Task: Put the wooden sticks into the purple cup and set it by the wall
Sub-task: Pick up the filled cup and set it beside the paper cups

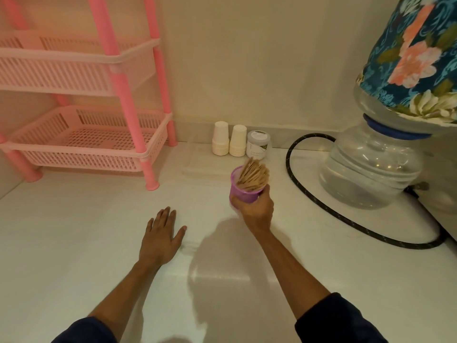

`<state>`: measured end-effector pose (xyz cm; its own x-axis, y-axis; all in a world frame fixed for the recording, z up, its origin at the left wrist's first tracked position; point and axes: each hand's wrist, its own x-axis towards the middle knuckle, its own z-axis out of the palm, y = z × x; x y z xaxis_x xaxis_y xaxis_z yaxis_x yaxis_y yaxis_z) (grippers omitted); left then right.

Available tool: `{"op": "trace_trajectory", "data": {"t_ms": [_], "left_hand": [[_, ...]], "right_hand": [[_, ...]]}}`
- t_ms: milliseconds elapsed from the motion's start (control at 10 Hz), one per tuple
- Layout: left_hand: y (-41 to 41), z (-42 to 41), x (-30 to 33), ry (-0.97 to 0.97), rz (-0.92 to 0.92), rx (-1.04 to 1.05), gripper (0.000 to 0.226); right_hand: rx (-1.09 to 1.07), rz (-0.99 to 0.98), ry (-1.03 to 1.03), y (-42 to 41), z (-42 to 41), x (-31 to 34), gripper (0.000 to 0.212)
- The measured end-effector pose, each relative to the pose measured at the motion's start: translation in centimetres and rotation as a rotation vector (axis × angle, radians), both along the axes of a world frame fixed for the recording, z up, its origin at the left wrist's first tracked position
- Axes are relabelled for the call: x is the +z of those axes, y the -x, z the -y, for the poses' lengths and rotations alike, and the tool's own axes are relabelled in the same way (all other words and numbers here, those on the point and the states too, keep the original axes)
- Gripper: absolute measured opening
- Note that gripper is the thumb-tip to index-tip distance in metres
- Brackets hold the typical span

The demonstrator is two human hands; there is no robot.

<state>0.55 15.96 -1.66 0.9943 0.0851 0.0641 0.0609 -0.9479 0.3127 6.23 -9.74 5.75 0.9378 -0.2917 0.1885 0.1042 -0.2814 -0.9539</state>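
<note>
My right hand (pixel 256 209) grips the purple cup (pixel 243 191) from below and behind, holding it above the white counter (pixel 74 243) and tilted toward the wall. A thick bundle of wooden sticks (pixel 253 175) stands in the cup and sticks out over its rim. My left hand (pixel 160 240) lies flat on the counter with fingers spread, holding nothing, to the left of the cup. The cream wall (pixel 247 70) is a short way beyond the cup.
Two stacks of white paper cups (pixel 228 141) and a lidded jar (pixel 258 144) stand by the wall, with a clear tray (pixel 197 167) in front. A pink basket rack (pixel 81 134) stands left. A water bottle (pixel 371 169) with floral cover and a black hose (pixel 309 194) are at the right.
</note>
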Motion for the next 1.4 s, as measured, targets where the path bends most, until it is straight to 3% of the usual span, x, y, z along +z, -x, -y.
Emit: {"op": "trace_trajectory", "data": {"t_ms": [300,400,600,900,1100,1200,1300,1400], "left_hand": [[0.0,0.1,0.2,0.001,0.002,-0.001,0.069],[-0.2,0.1,0.2,-0.005,0.008,-0.003,0.069],[-0.1,0.1,0.2,-0.009,0.01,-0.002,0.069],[0.0,0.1,0.2,-0.006,0.016,-0.008,0.067],[-0.1,0.1,0.1,-0.008,0.012,-0.005,0.068],[0.0,0.1,0.2,0.003,0.006,-0.004,0.068],[0.0,0.2,0.2,0.005,0.004,-0.004,0.068],[-0.1,0.0,0.2,0.004,0.002,-0.006,0.068]], "right_hand": [[0.011,-0.047,0.029,0.6,2.1,-1.4,0.085],[-0.063,0.052,-0.026,0.7,2.2,-1.1,0.088],[-0.032,-0.018,0.061,1.0,2.7,-2.5,0.09],[0.074,-0.02,-0.045,1.6,2.6,-4.1,0.096],[-0.15,0.006,0.085,2.5,-0.1,-3.4,0.114],[-0.169,-0.028,0.01,1.9,-0.6,-2.4,0.091],[-0.098,0.093,-0.163,0.9,-0.2,-1.1,0.079],[0.0,0.05,-0.161,0.8,0.3,-0.9,0.08]]}}
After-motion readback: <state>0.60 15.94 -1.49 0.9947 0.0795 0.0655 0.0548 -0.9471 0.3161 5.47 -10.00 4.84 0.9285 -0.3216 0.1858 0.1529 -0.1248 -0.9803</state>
